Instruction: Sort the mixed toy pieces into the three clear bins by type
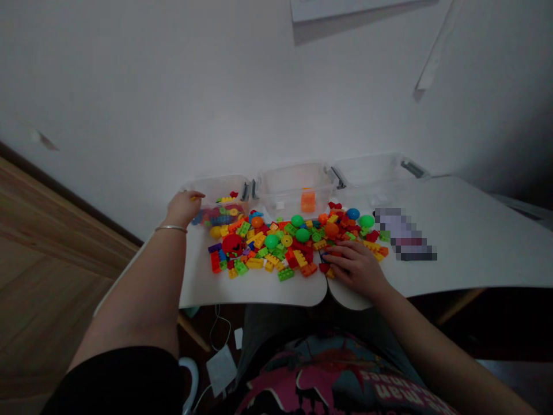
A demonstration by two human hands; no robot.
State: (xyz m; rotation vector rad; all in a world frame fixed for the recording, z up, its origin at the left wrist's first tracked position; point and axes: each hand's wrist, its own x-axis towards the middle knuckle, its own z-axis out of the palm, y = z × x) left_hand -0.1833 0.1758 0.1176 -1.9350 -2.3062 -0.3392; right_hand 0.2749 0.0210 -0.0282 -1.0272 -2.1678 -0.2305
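Left hand (181,208) curls over a clear rectangular plastic box (218,185), grip unclear; right hand (356,268), fingers loosely spread, touches multicoloured plastic blocks (280,253).

a plain, pale grey wall (173,86) fills the upper view, with a white paper sheet (345,8) at its top edge and a narrow whitish strip (435,52) farther right. light-brown wooden furniture (38,282) stands at left. white, round-cornered tabletops (470,242) meet at a seam above dark brown floor (222,331). the light is dim, darkest at right.
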